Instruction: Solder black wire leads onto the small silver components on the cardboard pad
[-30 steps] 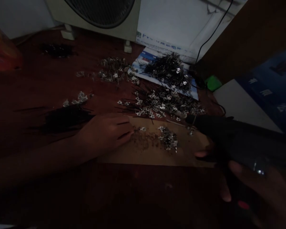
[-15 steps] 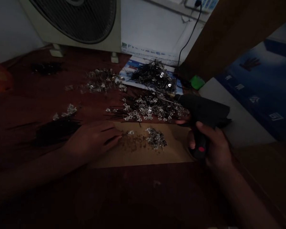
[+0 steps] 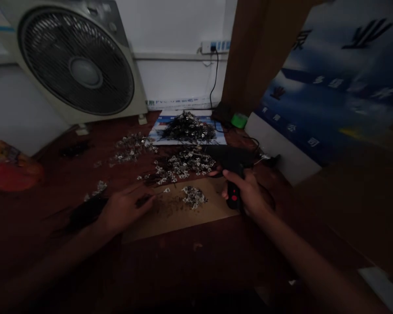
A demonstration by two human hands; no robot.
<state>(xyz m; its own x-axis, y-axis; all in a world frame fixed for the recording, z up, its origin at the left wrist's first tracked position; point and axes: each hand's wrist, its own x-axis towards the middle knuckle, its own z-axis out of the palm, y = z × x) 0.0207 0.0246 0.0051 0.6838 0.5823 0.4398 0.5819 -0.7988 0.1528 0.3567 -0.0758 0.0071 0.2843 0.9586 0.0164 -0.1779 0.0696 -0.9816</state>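
Note:
My right hand [image 3: 250,196] is wrapped round the grip of a black glue gun [image 3: 231,159] with a red switch; its nozzle points left over a brown board [image 3: 180,213]. My left hand [image 3: 124,209] rests at the board's left edge, fingertips pinched on a thin black pin with a small silver piece [image 3: 166,190] at its end. A small heap of silver pieces [image 3: 194,196] lies on the board between the hands. A bundle of black pins [image 3: 83,213] lies just left of my left hand.
More heaps of silver pieces and pins [image 3: 180,163] spread over the dark red table [image 3: 52,174], one pile on a blue sheet [image 3: 186,128]. A box fan [image 3: 75,65] stands at the back left. A red bag [image 3: 9,168] is far left, a green roll [image 3: 239,120] near the wall.
The view has pulled back and tilted up. My right hand has carried the glue gun from near the camera out to the board's right edge. My left hand stays at the board.

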